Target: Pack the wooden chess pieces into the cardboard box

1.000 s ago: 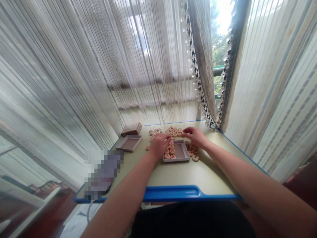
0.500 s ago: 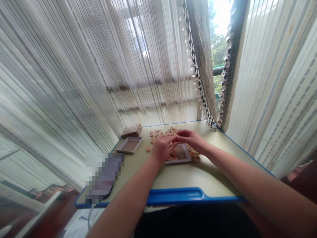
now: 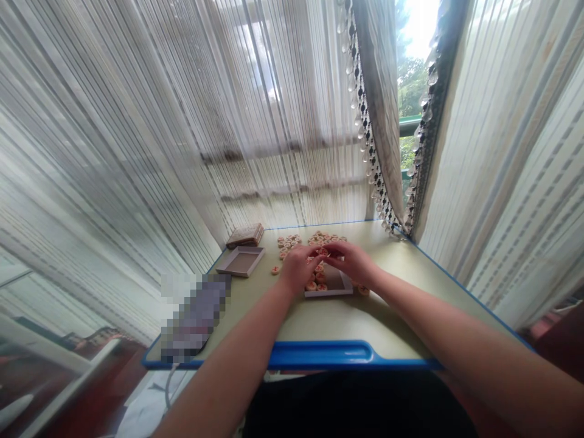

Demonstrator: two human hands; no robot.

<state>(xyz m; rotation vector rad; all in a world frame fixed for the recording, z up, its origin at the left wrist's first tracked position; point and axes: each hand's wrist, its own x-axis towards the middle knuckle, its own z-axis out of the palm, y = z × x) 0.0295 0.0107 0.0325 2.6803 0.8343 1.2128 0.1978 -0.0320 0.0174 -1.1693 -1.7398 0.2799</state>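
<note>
Over a shallow white box (image 3: 329,292), my left hand (image 3: 297,266) and my right hand (image 3: 354,260) meet at the fingertips. A round wooden xiangqi piece (image 3: 322,251) with red marking shows between their curled fingers, touched from both sides. Inside the box, several red-marked pieces (image 3: 321,287) lie along its left part, while bare bottom shows on the right. Behind my hands, more loose pieces (image 3: 288,241) are spread on the table, partly covered by my fingers. One piece (image 3: 275,270) lies alone to the left of my left hand.
An open shallow box or lid (image 3: 241,261) rests on the left of the blue-edged table (image 3: 319,328). Behind it is a brown folded stack (image 3: 245,235). A pixelated dark device (image 3: 198,319) with a cable lies at the front left. Curtains (image 3: 283,121) hang behind the table.
My right hand has shifted slightly toward me and turned, its fingers now closer to the left hand's. The piece between my fingertips shows more plainly. The whole view has moved a little.
</note>
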